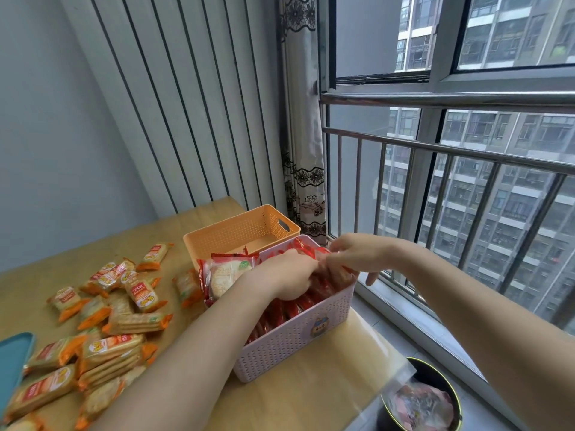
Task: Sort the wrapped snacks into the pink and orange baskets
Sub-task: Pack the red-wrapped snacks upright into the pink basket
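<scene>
near the right edge of the table [311, 399], both hands are down in the pink basket [298, 346], which is packed with red-wrapped snacks [298, 306] standing on edge in rows. the left hand [286, 275] has its fingers curled into the middle of those packs and seems to grasp a few. the right hand [351, 253] pinches a red wrapper at the basket's far right corner, one finger hanging loose over the rim.

the orange basket [236, 231] sits just behind the pink one, toward the table's far edge, the two touching or nearly so; what shows of its floor is bare. the orange-wrapped snacks [118, 306] lie loose in a heap toward the table's left edge, well apart from both hands, their long axes pointing every which way. by my reading the red sort is about done and the orange one not begun.

that heap lies to the left of both hands, and the left hand is the nearer, so it looks the likelier one to reach across, then carry packs back and over to the orange basket.
</scene>
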The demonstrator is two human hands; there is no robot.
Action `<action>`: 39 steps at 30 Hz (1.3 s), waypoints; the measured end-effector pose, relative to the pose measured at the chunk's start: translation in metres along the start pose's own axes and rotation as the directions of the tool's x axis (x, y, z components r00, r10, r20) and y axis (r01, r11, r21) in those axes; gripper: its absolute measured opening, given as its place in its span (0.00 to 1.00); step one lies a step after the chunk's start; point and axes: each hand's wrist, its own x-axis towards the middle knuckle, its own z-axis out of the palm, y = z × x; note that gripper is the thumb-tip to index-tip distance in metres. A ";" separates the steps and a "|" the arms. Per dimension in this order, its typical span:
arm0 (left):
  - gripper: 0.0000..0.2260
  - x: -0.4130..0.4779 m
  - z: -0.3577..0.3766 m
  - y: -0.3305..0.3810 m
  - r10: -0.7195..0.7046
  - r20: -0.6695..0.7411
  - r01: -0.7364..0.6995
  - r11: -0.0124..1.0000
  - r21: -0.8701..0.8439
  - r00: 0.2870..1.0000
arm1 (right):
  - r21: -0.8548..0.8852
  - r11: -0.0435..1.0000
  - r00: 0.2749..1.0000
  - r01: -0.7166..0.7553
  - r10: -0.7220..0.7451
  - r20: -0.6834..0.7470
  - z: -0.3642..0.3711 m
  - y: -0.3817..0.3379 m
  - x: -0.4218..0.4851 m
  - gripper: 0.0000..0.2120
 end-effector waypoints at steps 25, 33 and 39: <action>0.24 -0.075 -0.021 -0.046 -0.516 -0.412 0.496 0.853 -0.162 0.751 | -0.199 0.974 0.831 -0.105 -0.023 -0.555 0.017 -0.010 0.023 0.21; 0.11 -0.097 -0.032 -0.059 -0.473 -0.541 0.217 0.856 -0.469 0.695 | 0.133 0.927 0.844 0.351 -0.252 -0.474 0.015 -0.074 0.023 0.07; 0.10 -0.083 -0.038 -0.037 -0.557 -0.604 -0.065 0.702 -0.709 0.569 | 0.397 0.894 0.962 0.209 -0.115 -0.248 0.002 -0.102 0.011 0.21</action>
